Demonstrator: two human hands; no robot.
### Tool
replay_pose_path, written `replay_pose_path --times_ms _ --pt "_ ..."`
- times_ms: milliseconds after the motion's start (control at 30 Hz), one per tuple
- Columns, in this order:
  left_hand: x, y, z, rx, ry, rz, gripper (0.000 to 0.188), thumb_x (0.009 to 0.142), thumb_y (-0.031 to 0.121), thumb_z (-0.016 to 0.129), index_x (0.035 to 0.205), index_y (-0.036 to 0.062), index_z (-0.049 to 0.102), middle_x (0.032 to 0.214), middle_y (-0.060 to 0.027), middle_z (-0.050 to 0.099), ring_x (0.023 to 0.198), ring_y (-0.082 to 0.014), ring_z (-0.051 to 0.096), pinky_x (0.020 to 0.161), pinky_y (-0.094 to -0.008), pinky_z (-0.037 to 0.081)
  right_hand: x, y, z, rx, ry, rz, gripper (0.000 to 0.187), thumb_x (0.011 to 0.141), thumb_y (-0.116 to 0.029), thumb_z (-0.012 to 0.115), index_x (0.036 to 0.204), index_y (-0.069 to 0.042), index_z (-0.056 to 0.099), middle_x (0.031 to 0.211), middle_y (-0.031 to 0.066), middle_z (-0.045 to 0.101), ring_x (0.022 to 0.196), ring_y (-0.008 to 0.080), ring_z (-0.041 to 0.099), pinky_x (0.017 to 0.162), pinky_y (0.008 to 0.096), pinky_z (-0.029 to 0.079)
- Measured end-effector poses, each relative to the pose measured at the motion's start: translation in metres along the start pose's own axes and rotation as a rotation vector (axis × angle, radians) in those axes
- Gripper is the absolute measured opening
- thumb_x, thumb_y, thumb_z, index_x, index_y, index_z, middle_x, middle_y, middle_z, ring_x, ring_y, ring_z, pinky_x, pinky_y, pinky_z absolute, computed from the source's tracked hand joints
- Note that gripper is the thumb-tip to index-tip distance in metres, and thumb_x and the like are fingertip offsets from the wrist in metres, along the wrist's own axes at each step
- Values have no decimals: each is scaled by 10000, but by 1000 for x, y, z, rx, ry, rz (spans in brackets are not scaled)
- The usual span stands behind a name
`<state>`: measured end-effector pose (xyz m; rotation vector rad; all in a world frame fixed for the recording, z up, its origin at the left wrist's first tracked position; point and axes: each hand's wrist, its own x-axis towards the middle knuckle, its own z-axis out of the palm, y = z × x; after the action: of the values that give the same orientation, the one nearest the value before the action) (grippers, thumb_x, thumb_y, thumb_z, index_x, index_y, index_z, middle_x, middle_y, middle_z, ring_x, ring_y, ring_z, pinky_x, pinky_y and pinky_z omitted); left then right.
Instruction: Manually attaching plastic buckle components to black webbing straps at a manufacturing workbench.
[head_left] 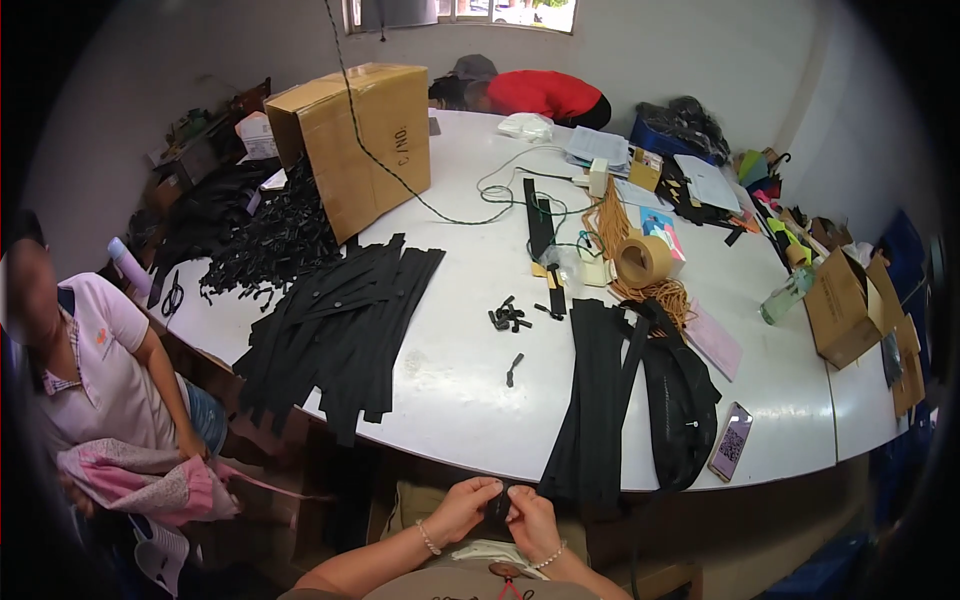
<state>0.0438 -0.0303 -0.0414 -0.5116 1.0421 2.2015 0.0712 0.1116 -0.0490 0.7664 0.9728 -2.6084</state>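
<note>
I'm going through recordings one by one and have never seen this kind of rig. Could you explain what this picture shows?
No machine here: a person works with two bare hands. A wide fisheye camera on that person's head looks down, so straight edges bend near the rim. The left hand and right hand pinch a small black item, too unclear to identify. On the glossy white table lie long flat black strips and a round tan tape roll; a large brown cardboard box stands farther back.
</note>
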Motion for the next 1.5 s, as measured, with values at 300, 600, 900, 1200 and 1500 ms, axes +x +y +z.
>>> replay_pose_path --times_ms 300,600,900,1200,1500 --pt "-66 77 37 701 -197 425 155 815 103 677 949 28 682 846 -21 646 760 -59 565 680 -199 456 -41 -56 48 -574 -412 -438 96 886 -7 517 915 40 595 827 40 591 654 80 533 599 198 443" --pt "-73 105 65 1127 -136 856 126 775 89 682 895 54 665 723 -43 567 627 -119 537 572 -236 434 -14 -85 54 -669 -655 -152 257 847 9 542 1104 13 536 915 30 611 748 64 572 644 193 474" --pt "-58 117 64 1002 -134 486 114 789 136 659 807 29 624 671 30 572 612 -33 488 549 -189 417 -14 -78 63 -826 -570 -317 103 856 -1 560 949 21 600 829 -10 601 753 39 544 673 188 451" --pt "-35 124 45 586 -303 216 124 867 155 607 834 36 618 732 14 602 608 -32 513 550 -166 423 -7 -83 76 -748 -653 -328 88 887 -32 549 923 19 610 821 4 619 749 33 550 657 185 448" --pt "-33 111 41 264 -370 97 126 873 170 612 872 44 607 729 26 573 605 -27 479 531 -156 370 -15 -75 73 -934 -539 -705 103 773 53 586 859 15 628 770 79 627 675 156 593 631 242 463"
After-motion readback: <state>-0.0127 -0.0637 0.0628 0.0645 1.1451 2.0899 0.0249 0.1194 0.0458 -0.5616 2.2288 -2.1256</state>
